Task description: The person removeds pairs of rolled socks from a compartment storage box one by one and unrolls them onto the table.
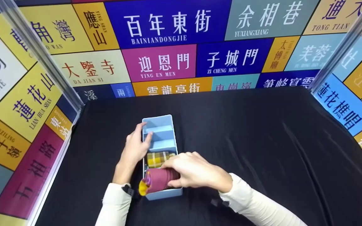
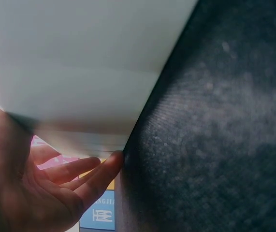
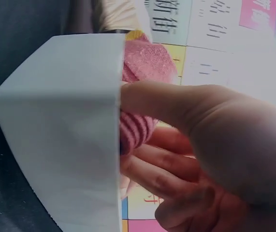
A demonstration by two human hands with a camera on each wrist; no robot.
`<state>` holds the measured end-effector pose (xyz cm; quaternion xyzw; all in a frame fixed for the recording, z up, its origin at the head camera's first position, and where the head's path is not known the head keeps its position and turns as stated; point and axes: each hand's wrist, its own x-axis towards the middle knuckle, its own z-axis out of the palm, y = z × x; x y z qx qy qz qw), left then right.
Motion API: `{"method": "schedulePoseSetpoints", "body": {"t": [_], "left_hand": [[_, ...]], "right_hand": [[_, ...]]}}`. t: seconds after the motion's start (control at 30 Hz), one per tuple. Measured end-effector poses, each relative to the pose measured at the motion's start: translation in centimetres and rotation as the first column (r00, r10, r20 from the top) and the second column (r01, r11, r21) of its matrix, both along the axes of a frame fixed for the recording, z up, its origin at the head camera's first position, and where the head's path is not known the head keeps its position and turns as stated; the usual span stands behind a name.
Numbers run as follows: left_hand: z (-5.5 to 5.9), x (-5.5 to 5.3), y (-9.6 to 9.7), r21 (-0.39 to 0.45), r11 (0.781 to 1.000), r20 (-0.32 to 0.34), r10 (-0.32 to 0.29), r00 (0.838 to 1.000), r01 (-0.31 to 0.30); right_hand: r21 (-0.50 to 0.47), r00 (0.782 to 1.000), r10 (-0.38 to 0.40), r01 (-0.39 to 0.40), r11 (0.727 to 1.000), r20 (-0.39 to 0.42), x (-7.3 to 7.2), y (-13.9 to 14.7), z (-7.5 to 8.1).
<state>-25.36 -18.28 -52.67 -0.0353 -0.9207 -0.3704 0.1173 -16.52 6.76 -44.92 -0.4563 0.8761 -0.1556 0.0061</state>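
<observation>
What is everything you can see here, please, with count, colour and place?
Box: one, light blue, on the cloth
Ribbed roll: one, maroon with yellow, at the box's near end
Plaid roll: one, yellow and brown, in the box, beyond the ribbed roll
Cloth: one, black, under the box
Panels: many, multicoloured, lettered, behind and at both sides
Posts: two, silvery, rear corners
Sleeves: two, off-white, on both arms
Left hand: one, bare, gripping the box's left rim
Right hand: one, bare, gripping the ribbed roll
</observation>
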Motion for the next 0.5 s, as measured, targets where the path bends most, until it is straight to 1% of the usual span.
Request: {"method": "schedulePoseSetpoints", "body": {"t": [0.1,0.2,0.33,0.43,0.5], "left_hand": [[0.0,0.1,0.0,-0.001,1.000,0.009,0.002,1.000,-0.002],[-0.1,0.1,0.0,-0.002,1.000,0.020,0.003,1.000,-0.002],[0.0,0.1,0.0,0.000,1.000,0.030,0.004,1.000,-0.004],[0.1,0.1,0.0,0.004,1.000,0.028,0.003,1.000,-0.003],[0.2,0.1,0.0,0.005,1.000,0.028,0.004,1.000,-0.004]], "right_hand": [[-0.027,0.999,0.002,-0.001,1.000,0.038,-0.1,0.2,0.1],[-0.057,0.997,0.000,0.004,0.998,0.072,-0.1,0.4,-0.2],[-0.121,0.994,-0.001,0.014,0.993,0.106,-0.2,0.8,-0.6],[-0.170,0.989,0.014,0.011,0.985,0.147,-0.4,1.2,-0.6],[-0.205,0.980,0.033,0.008,0.979,0.196,-0.6,1.4,-0.5]]}}
